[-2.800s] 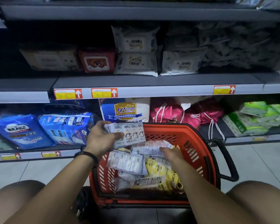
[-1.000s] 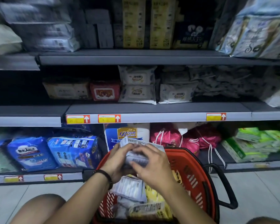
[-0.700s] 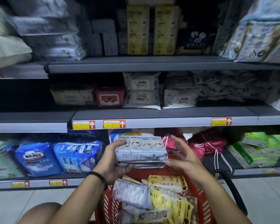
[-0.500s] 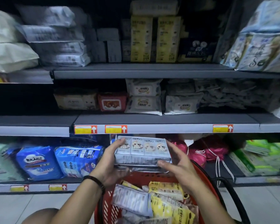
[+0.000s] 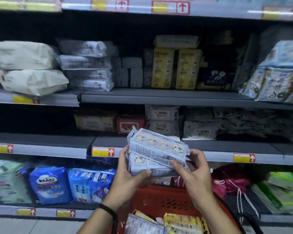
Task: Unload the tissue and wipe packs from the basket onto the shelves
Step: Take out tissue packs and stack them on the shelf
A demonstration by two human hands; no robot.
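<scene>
Nearest you, at the bottom of the view: red basket [image 5: 167, 200] with yellow packs [image 5: 181, 220] and a grey-white pack [image 5: 142, 225] lying inside. There is a dark band [image 5: 108, 211] on your left wrist.

Above the basket rim, both your hands are clamped on two stacked grey-white tissue packs [image 5: 157, 147], the top one skewed across the lower. Your left hand [image 5: 127, 179] grips the stack's left end, thumb on the lower pack's front. Your right hand [image 5: 193, 173] pinches the right end, thumb on the top pack's lower edge. The stack is in the air in front of the middle shelf [image 5: 57, 149] edge, resting on no shelf.

On that shelf behind: white wipe packs [image 5: 161, 113] stacked two high, with a red pack [image 5: 130, 124] just to their left. Lower shelf, left: blue bagged packs [image 5: 51, 184]. Upper shelf: two upright yellow boxes [image 5: 162, 68].
</scene>
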